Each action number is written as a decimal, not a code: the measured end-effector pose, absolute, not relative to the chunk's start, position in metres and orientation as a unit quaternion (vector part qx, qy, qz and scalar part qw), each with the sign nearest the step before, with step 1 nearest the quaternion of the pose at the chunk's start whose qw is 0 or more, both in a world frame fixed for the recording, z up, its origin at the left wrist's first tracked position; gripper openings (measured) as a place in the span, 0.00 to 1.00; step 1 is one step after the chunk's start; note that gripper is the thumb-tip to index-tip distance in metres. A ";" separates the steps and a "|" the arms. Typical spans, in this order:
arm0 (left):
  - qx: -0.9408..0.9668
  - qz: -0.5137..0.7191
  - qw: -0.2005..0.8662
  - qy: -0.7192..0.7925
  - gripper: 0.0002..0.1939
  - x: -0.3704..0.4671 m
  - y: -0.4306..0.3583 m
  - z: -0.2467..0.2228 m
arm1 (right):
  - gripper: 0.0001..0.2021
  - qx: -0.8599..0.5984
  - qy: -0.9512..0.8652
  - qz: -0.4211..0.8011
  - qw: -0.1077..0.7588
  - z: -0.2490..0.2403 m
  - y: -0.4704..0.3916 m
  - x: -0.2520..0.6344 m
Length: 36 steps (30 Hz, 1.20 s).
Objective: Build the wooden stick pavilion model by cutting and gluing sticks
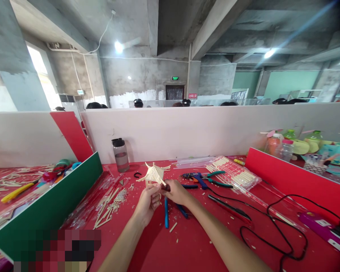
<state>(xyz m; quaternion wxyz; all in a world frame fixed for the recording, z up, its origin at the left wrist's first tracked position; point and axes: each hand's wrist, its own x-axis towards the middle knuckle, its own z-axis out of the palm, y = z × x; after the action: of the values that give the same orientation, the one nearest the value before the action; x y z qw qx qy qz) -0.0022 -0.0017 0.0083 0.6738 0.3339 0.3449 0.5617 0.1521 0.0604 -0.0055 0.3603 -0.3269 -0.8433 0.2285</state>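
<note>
A small pavilion model (155,174) made of pale wooden sticks stands mid-table, with a peaked roof and corner sticks poking outward. My left hand (149,198) is closed at its near side, thumb and fingers pinched by the roof's lower edge; what lies between the fingertips is hidden. Touching the near right roof corner, my right hand (174,190) is closed around a small dark reddish-brown object (166,187) whose kind I cannot make out. Blue-handled pliers (166,213) lie just below the hands. Beyond my right hand rests a blue glue gun (200,179) beside green-handled pliers (219,180).
A water bottle (120,155) stands at the back left. Loose sticks (107,207) and scraps lie left. On the right are bundled sticks (232,172), a black-and-red knife-like tool (229,207), a looping black cable (272,241) and a purple power strip (323,228). Green (59,200) and red (294,170) dividers flank the table.
</note>
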 end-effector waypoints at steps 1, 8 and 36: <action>0.333 0.563 0.673 0.347 0.22 -0.002 -0.002 0.008 | 0.12 -0.326 -0.843 0.229 0.361 -0.005 0.060 0.152; 0.325 0.567 0.666 0.359 0.21 -0.001 -0.003 0.009 | 0.12 -0.328 -0.842 0.231 0.361 -0.002 0.057 0.152; 0.254 0.574 0.700 0.340 0.13 -0.002 -0.005 0.017 | 0.12 -0.324 -0.842 0.235 0.362 -0.004 0.059 0.153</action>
<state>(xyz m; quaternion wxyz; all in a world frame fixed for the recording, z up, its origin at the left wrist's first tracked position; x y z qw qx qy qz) -0.0016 -0.0054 0.0170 0.7003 0.2540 0.3396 0.5743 0.1531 0.0587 -0.0042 0.3622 -0.3240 -0.8419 0.2346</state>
